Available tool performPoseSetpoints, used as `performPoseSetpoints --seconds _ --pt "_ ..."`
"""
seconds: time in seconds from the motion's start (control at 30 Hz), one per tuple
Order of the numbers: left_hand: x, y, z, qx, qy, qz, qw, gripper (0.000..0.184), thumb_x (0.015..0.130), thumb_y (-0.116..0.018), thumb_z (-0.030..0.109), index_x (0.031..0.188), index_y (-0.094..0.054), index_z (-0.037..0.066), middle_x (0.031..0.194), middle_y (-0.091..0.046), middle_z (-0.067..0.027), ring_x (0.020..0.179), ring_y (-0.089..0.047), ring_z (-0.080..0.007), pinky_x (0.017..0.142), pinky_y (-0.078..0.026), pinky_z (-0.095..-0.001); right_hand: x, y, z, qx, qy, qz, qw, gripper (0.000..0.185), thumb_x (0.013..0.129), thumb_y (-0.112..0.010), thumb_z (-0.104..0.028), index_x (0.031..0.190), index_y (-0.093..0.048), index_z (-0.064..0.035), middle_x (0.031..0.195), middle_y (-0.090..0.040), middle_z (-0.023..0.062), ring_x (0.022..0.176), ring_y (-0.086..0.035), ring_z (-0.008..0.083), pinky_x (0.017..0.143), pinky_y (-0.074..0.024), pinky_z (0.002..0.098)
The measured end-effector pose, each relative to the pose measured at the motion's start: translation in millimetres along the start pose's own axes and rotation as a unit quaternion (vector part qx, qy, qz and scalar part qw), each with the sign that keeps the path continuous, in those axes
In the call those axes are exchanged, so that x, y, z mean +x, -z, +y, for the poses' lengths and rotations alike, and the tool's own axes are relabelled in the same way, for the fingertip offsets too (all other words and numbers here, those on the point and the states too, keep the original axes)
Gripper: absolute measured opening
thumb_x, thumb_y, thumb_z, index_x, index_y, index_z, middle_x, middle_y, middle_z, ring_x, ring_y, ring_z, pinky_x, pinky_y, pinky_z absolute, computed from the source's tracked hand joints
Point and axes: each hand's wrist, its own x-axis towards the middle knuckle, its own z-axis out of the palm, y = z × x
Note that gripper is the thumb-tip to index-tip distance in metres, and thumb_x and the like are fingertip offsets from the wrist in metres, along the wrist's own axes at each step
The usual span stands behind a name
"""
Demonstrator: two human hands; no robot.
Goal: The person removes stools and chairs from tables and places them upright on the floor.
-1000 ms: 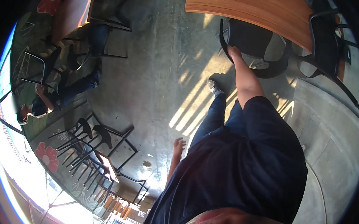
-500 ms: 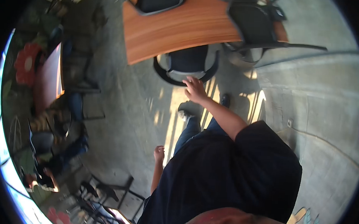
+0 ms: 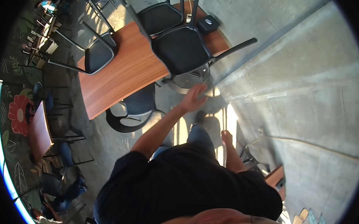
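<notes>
My left hand (image 3: pixel 194 98) reaches forward over the floor, fingers spread, with nothing in it. Just beyond it, a black chair (image 3: pixel 182 50) rests upside down on the wooden table (image 3: pixel 125 73), its legs pointing up. Tucked at the table's near side stands another black chair (image 3: pixel 138 102) with a curved back. My right hand (image 3: pixel 226 138) hangs low by my right side, its fingers curled in. I see nothing in it, and it is apart from the furniture.
More upturned chairs (image 3: pixel 100 54) sit on the table, along with a black box (image 3: pixel 207 24). A concrete wall (image 3: pixel 292 89) with a cable (image 3: pixel 306 142) runs along the right. Another table (image 3: pixel 40 132) stands left, and a seated person (image 3: pixel 70 191) is lower left.
My left hand has swung forward while my right hand has dropped back to my side. My view has turned; the table and its chairs now appear lower and further left.
</notes>
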Motion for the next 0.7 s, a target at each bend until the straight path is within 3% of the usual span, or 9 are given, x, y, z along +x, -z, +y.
performPoseSetpoints --seconds 0.17,0.27,0.3,0.33,0.37,0.5,0.53,0.63,0.7 --pt "183.1 -65.3 5.3 0.054 -0.016 0.188 0.981 0.061 0.07 -0.073 0.029 0.119 -0.045 0.006 0.114 -0.047 -0.0176 0.11 -0.044 -0.0326 0.089 -0.039 -0.0393 27.4 19.1 84.5 0.084 -0.058 -0.078 0.992 0.025 0.088 -0.054 -0.029 0.09 -0.06 -0.0048 0.073 -0.063 0.0106 0.061 -0.061 0.0177 0.055 -0.0501 0.0296" --pt "243.0 -75.2 -3.1 0.169 -0.036 0.138 0.975 0.048 0.071 -0.074 0.034 0.102 -0.055 0.002 0.092 -0.054 -0.0121 0.088 -0.05 -0.0188 0.075 -0.042 -0.0333 16.0 51.3 71.6 0.106 -0.034 -0.086 0.99 0.029 0.087 -0.055 -0.03 0.092 -0.06 -0.0013 0.07 -0.061 0.0108 0.058 -0.059 0.0158 0.052 -0.0501 0.0291" --pt "254.0 -67.0 -1.1 0.054 0.087 0.031 0.994 0.041 0.071 -0.074 0.036 0.089 -0.058 0.002 0.078 -0.054 -0.0097 0.076 -0.049 -0.015 0.067 -0.041 -0.032 14.7 68.3 66.1 0.153 -0.103 -0.133 0.974 0.033 0.088 -0.055 -0.031 0.094 -0.059 0.0014 0.071 -0.062 0.0125 0.059 -0.061 0.0166 0.053 -0.0501 0.0295" --pt "256.2 -64.3 1.5 -0.063 0.205 -0.078 0.974 0.037 0.072 -0.074 0.038 0.076 -0.061 0.003 0.065 -0.053 -0.0073 0.064 -0.048 -0.0111 0.058 -0.041 -0.0306 18.2 75.0 69.9 0.122 -0.118 -0.138 0.976 0.036 0.088 -0.054 -0.033 0.099 -0.059 0.0018 0.072 -0.062 0.0134 0.06 -0.061 0.0179 0.053 -0.0502 0.0291" --pt "249.3 -72.9 8.4 -0.036 0.152 0.044 0.987 0.042 0.075 -0.073 0.036 0.056 -0.055 0.003 0.048 -0.041 -0.0009 0.05 -0.038 -0.0069 0.047 -0.035 -0.0299 22.7 80.7 71.3 0.09 -0.105 -0.14 0.98 0.038 0.088 -0.054 -0.033 0.101 -0.058 0.0017 0.072 -0.062 0.0129 0.059 -0.061 0.018 0.053 -0.0501 0.0291" --pt "192.1 -80.2 17.2 -0.059 0.081 0.21 0.973 0.039 0.077 -0.07 0.025 0.055 -0.05 0.001 0.048 -0.04 0.0006 0.05 -0.036 -0.0068 0.047 -0.033 -0.0294 59.7 110.8 50.4 0.074 -0.119 -0.16 0.977 0.041 0.088 -0.054 -0.036 0.106 -0.056 0.0016 0.074 -0.062 0.0116 0.06 -0.06 0.0171 0.053 -0.0499 0.0287" --pt "173.9 -80.8 20.5 -0.078 0.047 0.291 0.952 0.038 0.077 -0.069 0.019 0.052 -0.047 0.0 0.048 -0.039 0.0005 0.05 -0.036 -0.0065 0.045 -0.032 -0.0288 100.0 65.1 127.4 0.001 -0.007 -0.099 0.995 0.041 0.088 -0.053 -0.036 0.105 -0.056 0.0012 0.075 -0.061 0.0102 0.062 -0.059 0.0161 0.051 -0.0492 0.0283" --pt "130.8 -39.4 61.7 -0.202 0.086 0.315 0.923 0.033 0.078 -0.064 0.019 0.055 -0.047 0.002 0.049 -0.04 0.001 0.046 -0.035 -0.0075 0.045 -0.03 -0.0273 157.2 56.6 146.0 -0.014 0.156 -0.127 0.979 0.035 0.088 -0.054 -0.035 0.104 -0.055 -0.0043 0.079 -0.059 0.0065 0.06 -0.056 0.0139 0.047 -0.0468 0.028" --pt "107.6 -5.4 104.2 -0.355 0.031 0.323 0.877 0.037 0.079 -0.058 0.023 0.051 -0.039 0.008 0.046 -0.034 0.0008 0.044 -0.033 -0.0091 0.047 -0.028 -0.0276 156.8 103.1 58.7 0.057 -0.089 -0.17 0.98 0.041 0.086 -0.055 -0.039 0.111 -0.053 -0.0059 0.09 -0.059 0.0092 0.075 -0.056 0.0182 0.058 -0.0472 0.033"
